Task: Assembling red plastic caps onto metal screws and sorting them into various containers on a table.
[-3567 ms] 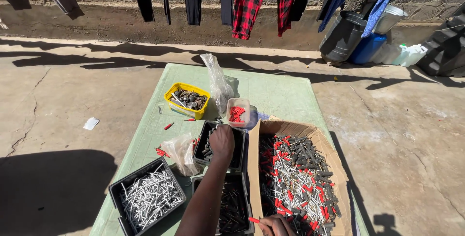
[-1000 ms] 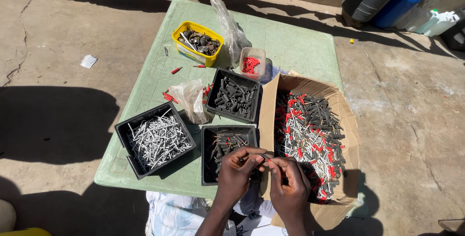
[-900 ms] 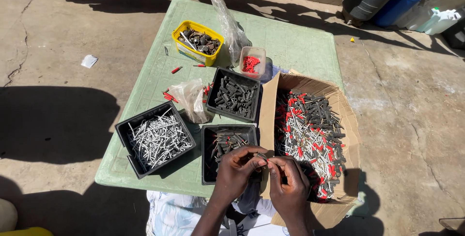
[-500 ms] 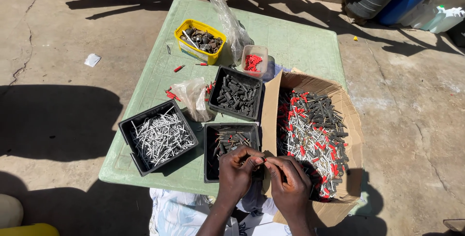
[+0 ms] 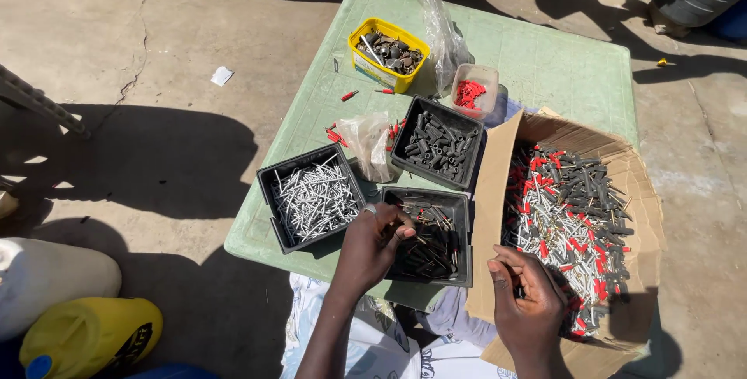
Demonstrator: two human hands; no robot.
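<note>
Plainly the work lay in small hardware: the left hand (image 5: pixel 372 248) hung over the near black tray (image 5: pixel 459 206), fingers pinched narrow on what looked like a dark little pin (image 5: pixel 408 233), too small to tell for sure. The right hand (image 5: pixel 527 305) sat at the near edge of the cardboard box (image 5: pixel 489 192), curled half closed; whether it held anything could not be told. That box was heaped with mixed fasteners (image 5: pixel 572 219), grey, silver and red-tipped.

Such pieces would be light, stiff and hard, a bit slick and apt to roll, not fragile. A fingertip pinch around the middle of the shaft seemed the sure hold, one piece at a time, since a loose grasp would likely spill them.

Around them on the green table (image 5: pixel 545 60) stood a tray of silver nails (image 5: pixel 313 197), a farther black tray of dark sleeves (image 5: pixel 438 142), a yellow tub (image 5: pixel 387 54) of metal bits, a clear cup (image 5: pixel 473 91) of red caps and a crumpled plastic bag (image 5: pixel 371 142).

Half a second earlier both hands had met close together in front of the near tray, working one piece between them. By this moment they had parted, the left gone to the tray, the right to the box. A few seconds back the left arm had reached far out to the farther tray
</note>
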